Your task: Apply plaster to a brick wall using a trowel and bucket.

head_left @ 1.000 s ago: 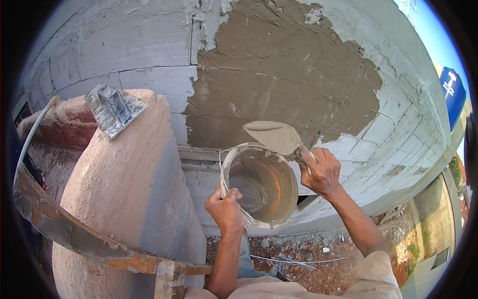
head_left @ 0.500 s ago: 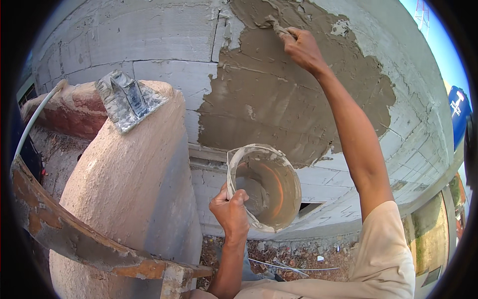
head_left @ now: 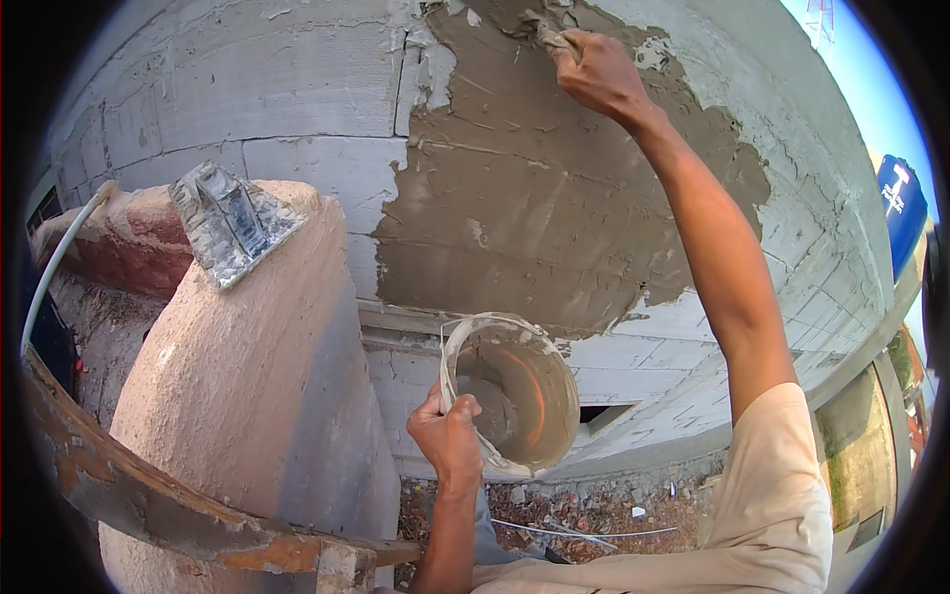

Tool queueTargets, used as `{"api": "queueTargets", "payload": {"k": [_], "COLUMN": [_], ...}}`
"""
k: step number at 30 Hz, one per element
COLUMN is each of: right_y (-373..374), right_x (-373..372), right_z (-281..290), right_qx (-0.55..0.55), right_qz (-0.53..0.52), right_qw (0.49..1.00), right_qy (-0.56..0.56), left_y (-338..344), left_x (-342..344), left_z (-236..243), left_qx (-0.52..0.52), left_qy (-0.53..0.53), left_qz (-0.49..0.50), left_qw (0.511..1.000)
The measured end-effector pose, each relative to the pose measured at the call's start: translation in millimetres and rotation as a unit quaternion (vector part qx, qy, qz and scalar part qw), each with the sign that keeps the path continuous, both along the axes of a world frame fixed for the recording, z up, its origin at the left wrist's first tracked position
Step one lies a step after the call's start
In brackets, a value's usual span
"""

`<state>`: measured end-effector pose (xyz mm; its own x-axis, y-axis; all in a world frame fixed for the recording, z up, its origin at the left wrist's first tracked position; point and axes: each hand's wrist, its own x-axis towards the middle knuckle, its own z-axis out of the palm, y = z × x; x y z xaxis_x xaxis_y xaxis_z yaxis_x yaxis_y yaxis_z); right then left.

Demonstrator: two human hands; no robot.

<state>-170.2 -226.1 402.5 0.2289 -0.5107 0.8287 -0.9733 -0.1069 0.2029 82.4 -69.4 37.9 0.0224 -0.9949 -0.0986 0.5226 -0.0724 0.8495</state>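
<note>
My left hand point(head_left: 447, 438) is closed on the near-left rim of a bucket point(head_left: 554, 381), which tilts so that its inside shows. Grey wet mortar coats the bucket's walls and lies at its bottom. Up at the top of the wall, my right hand point(head_left: 604, 74) is wrapped round the handle of a mortar-caked trowel point(head_left: 547, 36). Its blade is mostly lost against the wet mortar. A wide brown-grey patch of fresh mortar point(head_left: 554, 208) covers the block wall point(head_left: 307, 79) below and around that hand.
On the rounded pinkish ledge point(head_left: 237, 376) at the left lies a mortar-splashed plastering float point(head_left: 236, 223). A worn wooden beam point(head_left: 178, 505) crosses the lower left, near a pale hose point(head_left: 64, 243). Rubble point(head_left: 633, 490) lies below; a blue tank point(head_left: 901, 213) stands far right.
My right hand and trowel have shifted slightly upward along the mortar. The bucket in my left hand sits a little lower and further left in view, as the whole view has shifted somewhat.
</note>
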Motion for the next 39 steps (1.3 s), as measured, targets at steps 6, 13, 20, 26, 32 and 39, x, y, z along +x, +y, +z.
{"api": "queueTargets", "payload": {"k": [6,13,20,26,32,39], "right_y": [33,48,65,103,170,315], "right_x": [-31,-23,-58,-159,-191,-128], "right_z": [16,-66,-51,-59,-111,-243], "right_qx": [-0.011,0.028,0.005,-0.096,-0.059,0.227], "right_qz": [0.041,-0.004,-0.069,-0.058,-0.024,-0.047], "right_qw": [0.971,0.989,0.975,0.956,0.869,0.724], "right_qy": [-0.235,-0.147,-0.21,-0.271,-0.491,-0.65], "left_y": [-2,-1,8,12,10,20], "left_x": [10,-6,3,4,4,-11], "left_z": [2,0,-16,-34,-37,-31], "left_qx": [0.02,-0.043,0.024,0.026,0.033,-0.011], "left_qy": [-0.026,-0.047,-0.105,-0.108,-0.115,-0.125], "left_qz": [-0.014,-0.01,-0.03,-0.031,-0.046,-0.085], "left_qw": [0.999,0.998,0.994,0.993,0.992,0.988]}}
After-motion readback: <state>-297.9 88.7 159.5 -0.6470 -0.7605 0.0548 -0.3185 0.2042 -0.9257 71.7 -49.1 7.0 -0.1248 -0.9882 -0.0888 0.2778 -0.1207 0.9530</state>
